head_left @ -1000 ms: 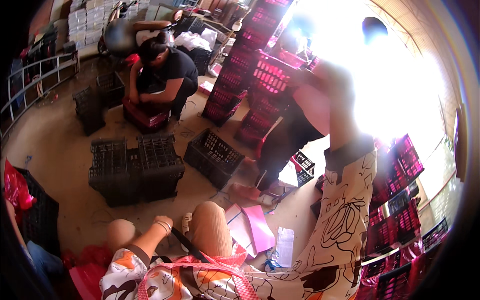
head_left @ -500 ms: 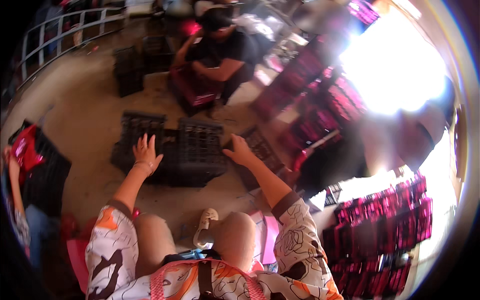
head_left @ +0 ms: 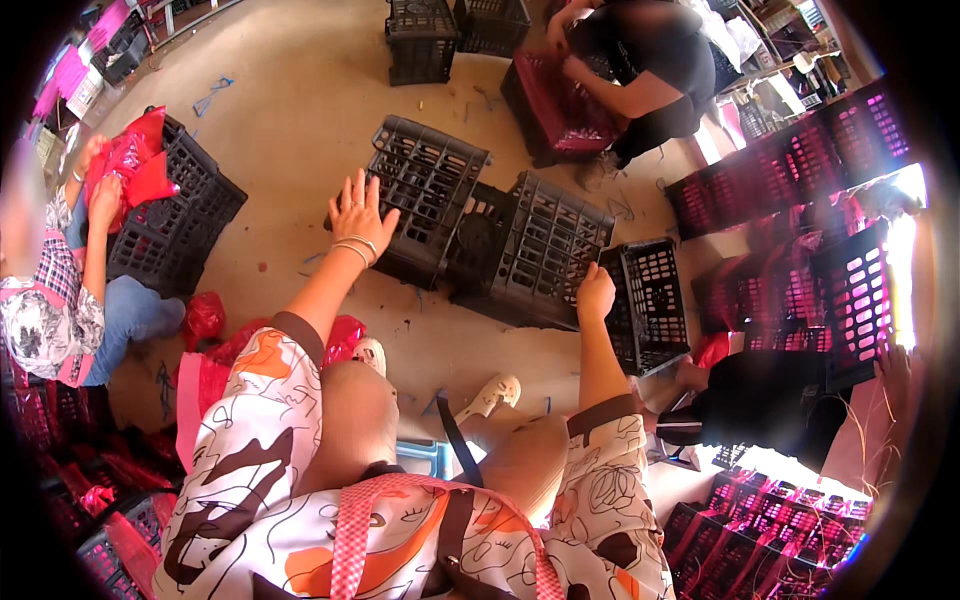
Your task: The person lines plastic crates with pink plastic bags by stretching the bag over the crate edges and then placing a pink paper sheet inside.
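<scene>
Two black plastic crates stand bottom-up on the floor before me, a left crate (head_left: 425,165) and a right crate (head_left: 550,235), with a lower black piece (head_left: 480,232) between them. My left hand (head_left: 360,215) lies with fingers spread at the near left edge of the left crate; it wears bracelets and grips nothing. At the right crate's near right corner, my right hand (head_left: 596,292) is closed on the crate's edge, its fingertips partly hidden. Just right of that hand is another black crate (head_left: 645,305), its open side showing.
At left, a person handles red plastic sheeting (head_left: 140,160) over black crates (head_left: 185,210). Another person leans over a red-lined crate (head_left: 560,110) at the back. Stacked crates with pink lining (head_left: 770,170) line the right side. A red plastic bundle (head_left: 345,338) lies by my left leg.
The view has swung, so the crates now appear further right and closer. My right hand has gone from fingers apart to closed on the right crate's edge. My left hand stays spread.
</scene>
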Demonstrator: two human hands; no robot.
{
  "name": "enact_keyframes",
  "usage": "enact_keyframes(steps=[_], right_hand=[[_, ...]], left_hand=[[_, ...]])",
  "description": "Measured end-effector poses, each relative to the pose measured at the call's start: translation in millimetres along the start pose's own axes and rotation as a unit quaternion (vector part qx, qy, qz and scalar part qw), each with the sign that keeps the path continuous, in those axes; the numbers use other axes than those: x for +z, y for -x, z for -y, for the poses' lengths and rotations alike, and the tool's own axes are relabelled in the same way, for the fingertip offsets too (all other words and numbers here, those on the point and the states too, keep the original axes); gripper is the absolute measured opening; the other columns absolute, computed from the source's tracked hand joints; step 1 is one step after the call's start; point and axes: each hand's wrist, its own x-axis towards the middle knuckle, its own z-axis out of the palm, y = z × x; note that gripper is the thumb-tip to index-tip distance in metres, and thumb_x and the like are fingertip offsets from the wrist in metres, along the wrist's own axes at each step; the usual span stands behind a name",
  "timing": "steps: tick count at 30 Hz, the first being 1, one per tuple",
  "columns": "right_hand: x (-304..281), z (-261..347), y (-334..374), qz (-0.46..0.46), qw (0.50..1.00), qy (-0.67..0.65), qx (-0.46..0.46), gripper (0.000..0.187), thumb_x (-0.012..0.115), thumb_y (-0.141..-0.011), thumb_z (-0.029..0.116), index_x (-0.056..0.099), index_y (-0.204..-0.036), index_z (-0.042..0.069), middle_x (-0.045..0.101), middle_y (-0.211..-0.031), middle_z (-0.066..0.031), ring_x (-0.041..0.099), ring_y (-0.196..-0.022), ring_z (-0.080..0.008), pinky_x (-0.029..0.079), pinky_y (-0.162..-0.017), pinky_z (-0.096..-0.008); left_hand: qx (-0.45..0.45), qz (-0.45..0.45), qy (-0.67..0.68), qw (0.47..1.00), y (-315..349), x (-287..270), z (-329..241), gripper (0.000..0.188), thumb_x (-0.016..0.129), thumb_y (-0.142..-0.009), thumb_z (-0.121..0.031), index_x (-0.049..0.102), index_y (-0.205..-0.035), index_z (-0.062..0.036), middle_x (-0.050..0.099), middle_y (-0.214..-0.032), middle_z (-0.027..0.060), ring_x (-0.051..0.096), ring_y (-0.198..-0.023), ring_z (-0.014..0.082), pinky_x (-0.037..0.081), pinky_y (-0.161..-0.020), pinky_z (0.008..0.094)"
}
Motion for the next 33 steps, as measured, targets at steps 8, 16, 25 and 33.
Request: enact_keyframes(steps=[8, 16, 25, 33], right_hand=[[-20, -64, 52, -0.097, 0.992, -0.080, -0.019, 0.035, 0.040, -0.091, 0.031, 0.056, -0.079, 0.003, 0.058, -0.071, -0.0216, 0.055, -0.068, -0.0416, 0.042, -0.058, -0.0466], [-17, -84, 64, -0.100, 0.992, -0.079, 0.009, 0.038, 0.035, -0.092, 0.035, 0.054, -0.082, 0.003, 0.057, -0.073, -0.0236, 0.054, -0.069, -0.0433, 0.040, -0.059, -0.0485], [-22, -91, 57, -0.117, 0.989, -0.089, 0.015, 0.040, 0.036, -0.092, 0.032, 0.057, -0.085, -0.001, 0.059, -0.078, -0.0239, 0.054, -0.072, -0.0423, 0.040, -0.061, -0.0470], [-16, -127, 55, -0.141, 0.986, -0.092, -0.006, 0.038, 0.037, -0.092, 0.029, 0.056, -0.083, -0.003, 0.056, -0.076, -0.0264, 0.053, -0.072, -0.0446, 0.039, -0.059, -0.0477]], left_hand=[[-0.041, -0.006, 0.036, 0.998, -1, 33, 143, 0.051, 0.036, -0.090, -0.035, 0.026, -0.136, -0.0165, 0.018, -0.144, 0.0045, 0.025, -0.127, 0.0351, 0.026, -0.102, 0.0413], [-0.234, -0.209, 0.351, 0.883, -21, 5, 255, 0.041, 0.046, -0.084, -0.034, 0.059, -0.101, 0.0011, 0.061, -0.100, 0.0183, 0.059, -0.096, 0.0273, 0.044, -0.083, 0.0329], [-0.287, -0.004, 0.164, 0.944, -61, -30, 162, 0.070, 0.054, -0.078, -0.052, 0.041, -0.123, -0.0004, 0.051, -0.117, 0.0240, 0.048, -0.110, 0.0347, 0.038, -0.093, 0.0388], [0.094, -0.275, 0.271, 0.918, -47, -1, 67, 0.052, 0.061, -0.077, -0.029, 0.044, -0.112, 0.0039, 0.047, -0.109, 0.0221, 0.045, -0.102, 0.0355, 0.037, -0.088, 0.0425]])
